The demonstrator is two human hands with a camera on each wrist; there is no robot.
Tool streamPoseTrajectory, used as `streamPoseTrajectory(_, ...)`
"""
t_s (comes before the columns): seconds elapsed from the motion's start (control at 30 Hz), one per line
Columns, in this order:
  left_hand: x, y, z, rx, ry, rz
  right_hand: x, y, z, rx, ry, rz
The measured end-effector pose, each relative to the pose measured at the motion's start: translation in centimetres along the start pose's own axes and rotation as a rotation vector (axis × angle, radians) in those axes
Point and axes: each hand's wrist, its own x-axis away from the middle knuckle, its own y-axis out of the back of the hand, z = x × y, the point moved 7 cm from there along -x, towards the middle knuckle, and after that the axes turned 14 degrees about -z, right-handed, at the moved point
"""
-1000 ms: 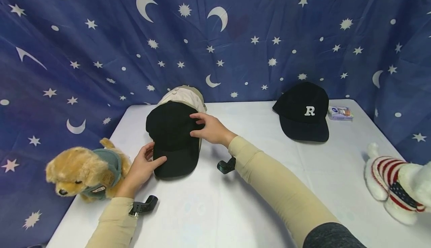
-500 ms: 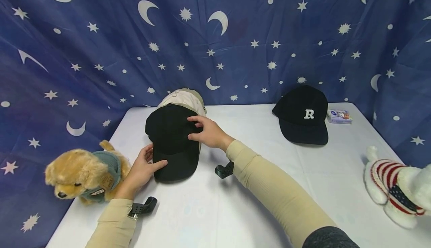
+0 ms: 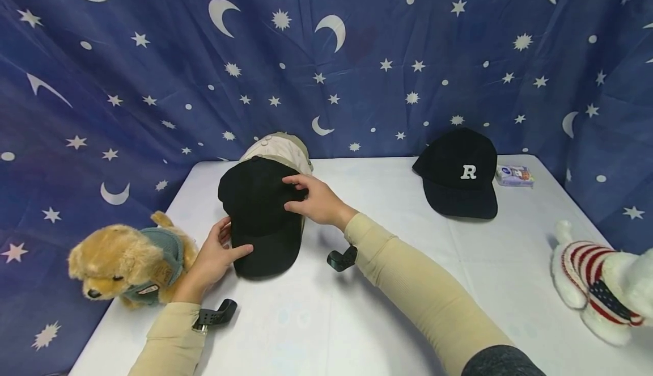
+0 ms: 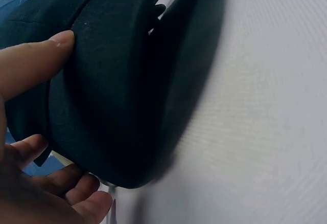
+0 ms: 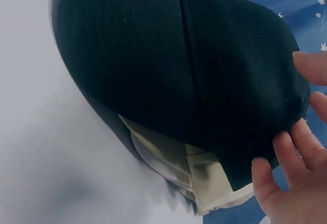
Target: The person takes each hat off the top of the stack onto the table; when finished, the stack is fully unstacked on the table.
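A plain black baseball cap overlaps a cream cap at the back left of the white table, its brim toward me. My left hand holds the brim's left side, the thumb on top and the fingers by the lower edge. My right hand grips the right side of the crown between thumb and fingers. In the right wrist view, cream fabric shows beneath the black cap, and my right fingertips lie along the crown's rim.
A second black cap with a white R stands at the back right, beside a small purple packet. A golden plush dog sits left of my left forearm. A white plush toy in stripes is at the right edge. A starry curtain hangs behind.
The black cap has shifted very slightly left against the cream cap. Both hands keep nearly the same places on it.
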Motion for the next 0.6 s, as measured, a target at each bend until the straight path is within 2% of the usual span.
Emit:
streamPoseTrajectory(0.2,0.3,0.1,-0.1,0.085,-0.012,-0.023,0.1,0.5,0.1,0.064,0.049,-0.054)
streamPoseTrajectory(0.33,0.5,-0.1,0.0,0.136,-0.016,-0.017,0.2,0.6,0.2,0.057,0.061,-0.056)
streamPoseTrajectory(0.6,0.7,-0.1,-0.1,0.130,-0.060,-0.021,-0.4,1.2,0.8,0.010,0.093,-0.077)
